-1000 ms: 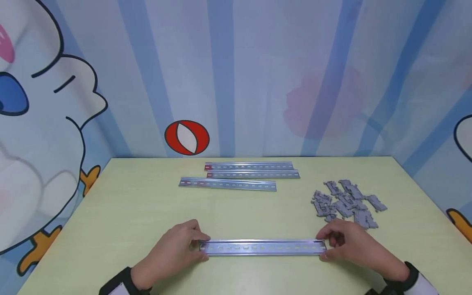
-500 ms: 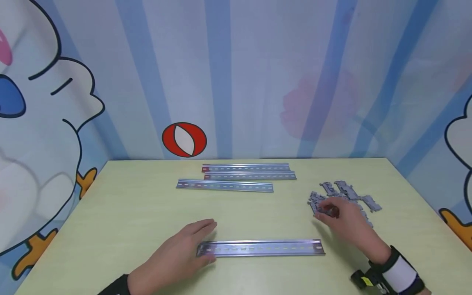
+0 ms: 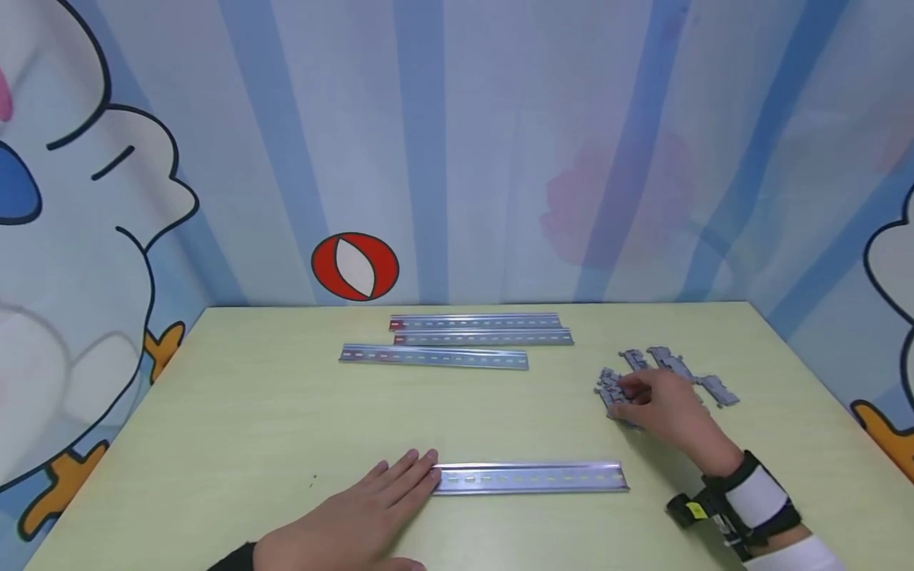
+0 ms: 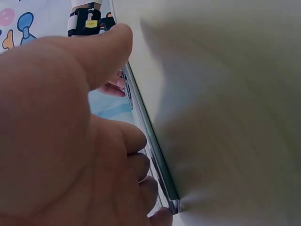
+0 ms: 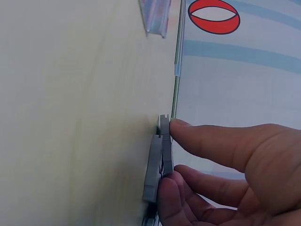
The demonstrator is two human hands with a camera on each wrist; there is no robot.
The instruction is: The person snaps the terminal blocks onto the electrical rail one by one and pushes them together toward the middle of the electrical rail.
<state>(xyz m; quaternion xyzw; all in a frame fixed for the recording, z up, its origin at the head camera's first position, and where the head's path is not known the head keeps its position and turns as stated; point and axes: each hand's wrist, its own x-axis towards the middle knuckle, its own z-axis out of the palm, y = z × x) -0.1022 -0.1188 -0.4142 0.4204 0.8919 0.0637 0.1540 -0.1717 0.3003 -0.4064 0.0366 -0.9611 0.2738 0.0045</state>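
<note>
A silver slotted DIN rail [image 3: 531, 477] lies crosswise near the front of the table. My left hand [image 3: 378, 507] rests over its left end with the fingers straight, hiding that end. Farther right, my right hand [image 3: 664, 408] is down at a loose pile of grey terminal blocks [image 3: 671, 361] and covers part of it. In the right wrist view, thumb and fingers pinch a flat grey terminal block [image 5: 167, 146], which stands against another block [image 5: 151, 174]. The left wrist view shows the rail's edge [image 4: 155, 146] running beneath the left fingers.
Behind the front rail lie more slotted rails: a slightly slanted one [image 3: 435, 357] and two side by side [image 3: 485, 338] near the back edge. A printed curtain [image 3: 500, 159] stands behind the pale table [image 3: 250, 412].
My right hand has left the rail's right end and moved to the grey pile, where it pinches a terminal block. My left hand has loosened its grip and spread flat over the left end.
</note>
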